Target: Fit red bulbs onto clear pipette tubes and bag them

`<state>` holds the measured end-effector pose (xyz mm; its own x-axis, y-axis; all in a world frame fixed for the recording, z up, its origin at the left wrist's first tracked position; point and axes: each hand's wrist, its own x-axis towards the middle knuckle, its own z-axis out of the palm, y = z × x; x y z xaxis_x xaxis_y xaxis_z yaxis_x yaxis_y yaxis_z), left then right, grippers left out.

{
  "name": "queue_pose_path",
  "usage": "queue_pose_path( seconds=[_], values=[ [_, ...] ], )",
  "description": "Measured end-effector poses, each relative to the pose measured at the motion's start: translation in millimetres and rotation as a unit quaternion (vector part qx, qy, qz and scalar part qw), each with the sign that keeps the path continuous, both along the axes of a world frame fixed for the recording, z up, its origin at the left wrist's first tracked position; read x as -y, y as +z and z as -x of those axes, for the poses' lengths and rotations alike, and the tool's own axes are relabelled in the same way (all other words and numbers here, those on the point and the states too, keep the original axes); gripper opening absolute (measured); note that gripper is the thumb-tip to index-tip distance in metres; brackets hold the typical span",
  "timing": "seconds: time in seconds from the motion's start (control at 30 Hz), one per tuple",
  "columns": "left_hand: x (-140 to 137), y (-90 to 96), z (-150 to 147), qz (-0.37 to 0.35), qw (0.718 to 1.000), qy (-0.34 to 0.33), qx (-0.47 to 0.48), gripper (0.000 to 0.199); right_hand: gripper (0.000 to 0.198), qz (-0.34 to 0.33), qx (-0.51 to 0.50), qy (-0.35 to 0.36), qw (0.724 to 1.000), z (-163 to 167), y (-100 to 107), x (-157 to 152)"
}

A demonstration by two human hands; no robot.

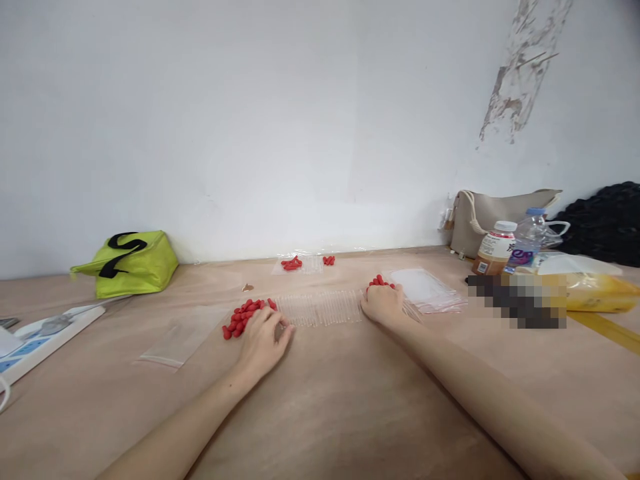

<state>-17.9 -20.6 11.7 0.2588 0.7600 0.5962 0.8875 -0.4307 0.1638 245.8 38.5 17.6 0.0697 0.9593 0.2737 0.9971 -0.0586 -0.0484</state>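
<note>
Clear, slender tubes (325, 309) lie side by side at the middle of the table (325, 400), their long sides parallel, nearly colourless, glinting at the ends, the wood tone showing through. Taking that row as the clock's centre and the wall as 12, a left heap of red pieces (243, 319) sits at 9 o'clock: small, matt, rounded and oblong, bright red, piled loosely. A smaller right heap of red pieces (380, 281), alike in colour, lies at 2 o'clock, partly hidden.

The left hand (264, 339) rests against the left heap, its grip narrow, thumb slightly parted from the bent fingers. The right hand (384, 303) curls at the row's 3 o'clock end, before the smaller heap. I cannot tell whether either holds anything. A flat clear bag (180, 337) lies towards 8 o'clock.
</note>
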Motion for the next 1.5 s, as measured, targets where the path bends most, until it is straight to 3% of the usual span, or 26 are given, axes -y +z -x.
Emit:
queue_pose_path(
  seconds=[0.07, 0.17, 0.27, 0.5, 0.7, 0.77, 0.83, 0.93, 1.0, 1.17, 1.27, 1.5],
  values=[
    [-7, 3.3, 7, -0.029, 0.996, 0.070, -0.037, 0.016, 0.026, 0.005, 0.006, 0.001, 1.000, 2, -1, -2],
    [-14, 5.4, 15, -0.044, 0.990, 0.115, -0.069, 0.018, 0.025, 0.005, 0.010, 0.012, 1.000, 4, -2, -4],
    [-17, 4.0, 16, -0.050, 0.988, 0.123, -0.079, 0.018, 0.025, -0.015, 0.007, 0.019, 1.000, 6, -1, -2],
    [-17, 1.1, 16, -0.050, 0.984, 0.139, -0.100, 0.020, 0.028, -0.151, 0.002, 0.096, 0.984, 11, 0, 30],
    [-15, 5.0, 16, -0.068, 0.988, 0.131, -0.054, 0.020, 0.023, -0.180, 0.007, 0.177, 0.968, 16, -11, 58],
    [-11, 6.9, 13, -0.089, 0.990, 0.104, -0.014, 0.018, 0.022, -0.178, -0.025, 0.203, 0.963, 14, -15, 61],
    [-4, 7.4, 7, -0.080, 0.996, 0.019, 0.024, 0.014, 0.019, -0.168, -0.067, 0.236, 0.955, 12, -19, 63],
    [10, 4.2, -4, 0.016, 0.989, -0.142, 0.038, 0.010, 0.014, -0.144, -0.111, 0.287, 0.940, 8, -22, 64],
    [17, 1.2, -11, 0.082, 0.978, -0.188, 0.041, 0.008, 0.012, -0.136, -0.129, 0.301, 0.935, 7, -23, 65],
    [22, 0.1, -22, 0.141, 0.966, -0.209, 0.052, 0.022, 0.023, -0.136, -0.129, 0.311, 0.932, 10, -25, 64],
    [19, 1.7, -24, 0.169, 0.955, -0.240, 0.042, 0.018, 0.026, -0.139, -0.125, 0.323, 0.928, 11, -25, 64],
    [15, -2.1, -24, 0.161, 0.958, -0.213, 0.102, 0.018, 0.019, -0.133, -0.182, 0.365, 0.903, 18, -16, 73]
  ],
)
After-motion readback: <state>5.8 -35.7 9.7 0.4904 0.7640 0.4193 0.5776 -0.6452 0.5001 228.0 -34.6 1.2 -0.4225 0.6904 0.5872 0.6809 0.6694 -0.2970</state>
